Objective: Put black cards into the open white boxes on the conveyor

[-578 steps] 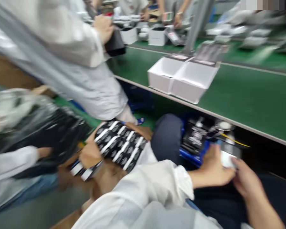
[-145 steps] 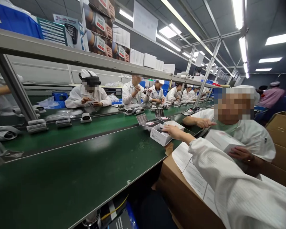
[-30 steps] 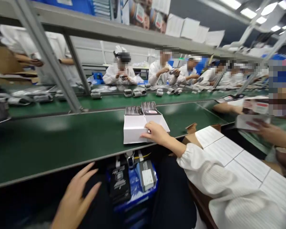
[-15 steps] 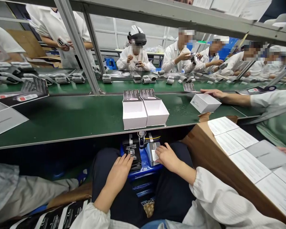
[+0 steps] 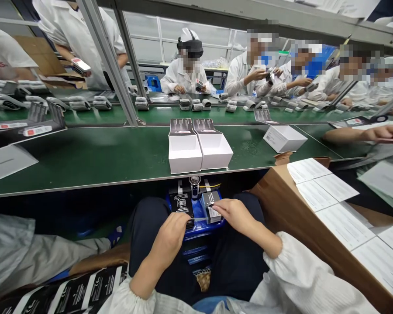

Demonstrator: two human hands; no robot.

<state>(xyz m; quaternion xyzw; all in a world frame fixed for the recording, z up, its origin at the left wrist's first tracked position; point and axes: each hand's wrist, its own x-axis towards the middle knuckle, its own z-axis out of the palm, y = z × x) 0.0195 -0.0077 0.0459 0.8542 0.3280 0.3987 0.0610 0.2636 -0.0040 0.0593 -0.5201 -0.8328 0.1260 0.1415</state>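
Note:
My left hand (image 5: 170,235) is closed in a pinch just in front of the stack of black printed booklets (image 5: 180,203). A thin flat piece, seen almost edge-on, sticks out from its fingertips; it looks like a booklet. My right hand (image 5: 238,214) pinches the near corner of a small printed booklet at the grey-and-blue booklet stack (image 5: 210,199). Both stacks lie on a blue plastic stool (image 5: 199,213) between my knees. Behind them stands a small silver-and-black device (image 5: 194,188).
Two open white boxes (image 5: 185,159) with raised dark lids stand on the green bench (image 5: 118,152). Another white box (image 5: 283,138) is farther right. A brown carton (image 5: 278,196) holding white boxes is at my right. Black printed packs (image 5: 81,290) lie lower left. Co-workers sit opposite.
My left hand has drawn back towards me from the black stack, with a thin flat piece in its fingers. My right fingers have closed on a booklet. A co-worker's hand has left the right-hand box.

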